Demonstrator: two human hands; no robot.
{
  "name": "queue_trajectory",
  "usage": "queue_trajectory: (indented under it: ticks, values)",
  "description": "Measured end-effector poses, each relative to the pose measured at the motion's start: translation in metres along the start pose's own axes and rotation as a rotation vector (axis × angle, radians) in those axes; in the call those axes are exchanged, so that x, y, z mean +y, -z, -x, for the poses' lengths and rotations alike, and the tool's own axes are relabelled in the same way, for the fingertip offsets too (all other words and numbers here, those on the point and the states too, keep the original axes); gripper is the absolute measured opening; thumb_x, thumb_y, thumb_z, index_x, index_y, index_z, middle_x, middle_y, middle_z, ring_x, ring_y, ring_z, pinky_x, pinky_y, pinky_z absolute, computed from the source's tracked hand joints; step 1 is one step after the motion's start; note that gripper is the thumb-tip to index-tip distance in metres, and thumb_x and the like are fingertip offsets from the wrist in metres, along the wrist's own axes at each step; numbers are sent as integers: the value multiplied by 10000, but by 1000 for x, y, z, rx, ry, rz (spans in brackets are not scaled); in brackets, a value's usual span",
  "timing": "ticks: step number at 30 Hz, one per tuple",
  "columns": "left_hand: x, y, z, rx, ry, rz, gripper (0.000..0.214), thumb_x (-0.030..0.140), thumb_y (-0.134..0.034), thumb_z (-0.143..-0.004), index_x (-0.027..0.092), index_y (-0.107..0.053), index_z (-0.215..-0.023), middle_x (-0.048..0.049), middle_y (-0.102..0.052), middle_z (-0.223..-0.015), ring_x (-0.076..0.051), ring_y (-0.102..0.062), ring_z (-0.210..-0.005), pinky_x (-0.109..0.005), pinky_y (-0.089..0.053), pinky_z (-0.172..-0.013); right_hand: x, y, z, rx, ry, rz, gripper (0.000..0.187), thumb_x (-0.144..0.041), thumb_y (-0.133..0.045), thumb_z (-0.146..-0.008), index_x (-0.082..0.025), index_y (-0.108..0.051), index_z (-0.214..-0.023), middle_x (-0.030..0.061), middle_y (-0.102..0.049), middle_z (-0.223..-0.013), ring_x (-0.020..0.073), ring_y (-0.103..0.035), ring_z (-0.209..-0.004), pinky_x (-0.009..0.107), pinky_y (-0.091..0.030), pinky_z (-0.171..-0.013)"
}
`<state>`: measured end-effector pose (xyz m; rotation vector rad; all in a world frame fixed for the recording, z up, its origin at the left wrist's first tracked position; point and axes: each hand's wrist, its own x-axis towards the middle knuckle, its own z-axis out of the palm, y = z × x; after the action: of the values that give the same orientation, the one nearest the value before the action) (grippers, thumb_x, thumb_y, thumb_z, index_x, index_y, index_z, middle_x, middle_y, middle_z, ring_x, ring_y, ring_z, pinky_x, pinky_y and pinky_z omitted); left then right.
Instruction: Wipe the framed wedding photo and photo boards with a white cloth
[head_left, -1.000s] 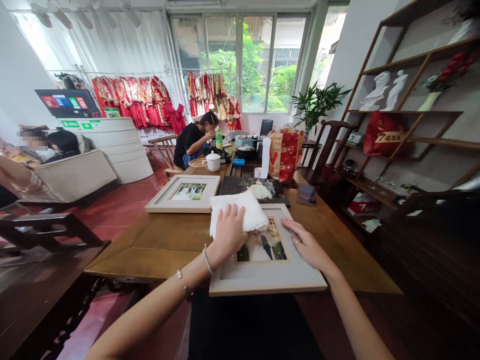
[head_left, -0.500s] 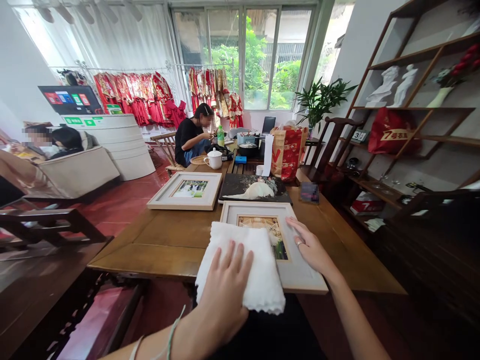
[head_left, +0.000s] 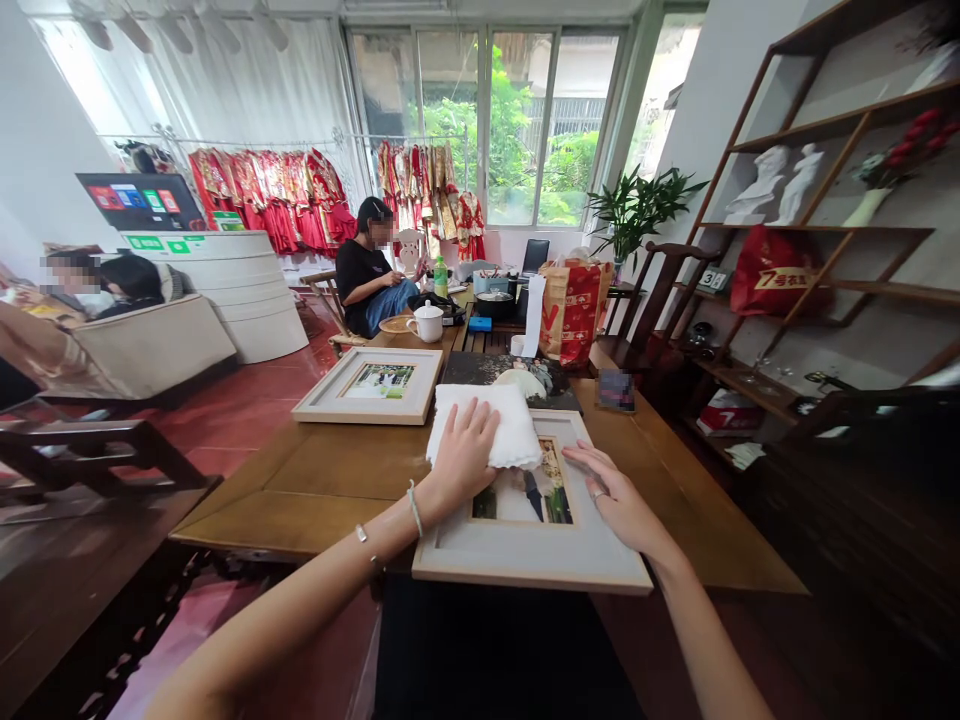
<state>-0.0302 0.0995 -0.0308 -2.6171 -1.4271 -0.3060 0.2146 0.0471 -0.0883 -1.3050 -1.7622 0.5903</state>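
Note:
A picture frame (head_left: 525, 562) with a pale wood edge and wide light mat lies flat at the table's front, jutting over its near edge. My left hand (head_left: 466, 448) presses a folded white cloth (head_left: 517, 425) onto its far left part, fingers stretched and spread on top. The cloth covers the upper part of the photo (head_left: 555, 490). On the frame's right side rests my right hand (head_left: 619, 500), fingers extended over the mat, a ring on one finger. Behind the cloth lies a dark picture panel (head_left: 480, 368), partly hidden.
Another framed photo (head_left: 367, 385) lies left on the wooden table (head_left: 300, 490). Farther back stand a white lidded cup (head_left: 427, 323), a red-and-tan paper bag (head_left: 574, 310) and a green-capped bottle (head_left: 440, 275). A person (head_left: 371, 270) sits at the far left side. Shelves (head_left: 825, 230) line the right.
My left hand has slid the white cloth forward over the frame, away from me, uncovering the lower part of the photo. The right hand stays on the frame's right side.

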Motion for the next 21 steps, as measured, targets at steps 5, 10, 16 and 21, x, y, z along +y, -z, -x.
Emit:
queue_trajectory:
  ticks: [5, 10, 16, 21]
  values:
    - [-1, -1, 1, -138, -89, -7, 748, 118, -532, -663, 75, -320, -1379, -184, -272, -1485, -304, -137, -1404, -496, -118, -1126, 4, -4, 0, 24, -5, 11, 480, -108, -384, -773, -220, -595, -1189, 81, -514, -1357, 218, -333, -1368, 469, -205, -1154]
    - [28, 24, 45, -306, -104, 43, 774, 155, -528, -629, 37, -351, -1373, -210, -391, -1412, -335, -241, -1367, -503, -155, -1119, 3, -3, -1, 51, -15, -7, 484, -109, -385, -757, -226, -598, -1176, 72, -526, -1347, 214, -351, -1359, 458, -216, -1152]
    - [61, 38, 100, -329, -75, 109, 949, 202, -556, -578, 60, -214, -1452, -206, -272, -1482, -364, -152, -1390, -532, -88, -1127, -6, 5, 1, 63, -14, -23, 511, -98, -398, -739, -243, -599, -1187, 60, -546, -1327, 214, -367, -1351, 458, -227, -1147]
    - [42, 30, 77, -294, -113, 52, 922, 214, -574, -617, 52, -200, -1444, -209, -256, -1487, -358, -127, -1395, -566, -109, -1110, -15, 3, 5, 37, 14, -41, 498, -110, -412, -765, -265, -587, -1204, 45, -518, -1359, 208, -364, -1352, 454, -226, -1148]
